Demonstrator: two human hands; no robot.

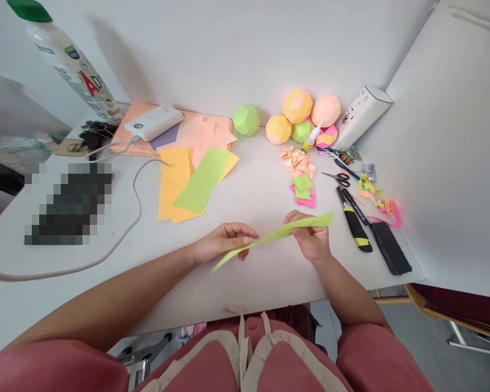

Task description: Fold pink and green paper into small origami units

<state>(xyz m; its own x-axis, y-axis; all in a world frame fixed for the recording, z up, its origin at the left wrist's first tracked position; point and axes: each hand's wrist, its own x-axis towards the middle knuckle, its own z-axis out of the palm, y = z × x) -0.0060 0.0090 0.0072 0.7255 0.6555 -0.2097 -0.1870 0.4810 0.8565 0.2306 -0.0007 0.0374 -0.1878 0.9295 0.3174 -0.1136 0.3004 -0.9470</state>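
A long green paper strip is held just above the white table, slanting from lower left to upper right. My left hand pinches the strip near its lower part, fingers closed on it. My right hand grips it nearer the upper end, fingers also closed. Beyond my hands lie small green and pink paper squares and a cluster of crumpled peach folded pieces.
Orange and green sheets lie left of centre, with a white power bank and cable. Several paper balls sit at the back. Scissors, a utility knife, a phone, a glue bottle and a white box are at right; a big bottle stands far left.
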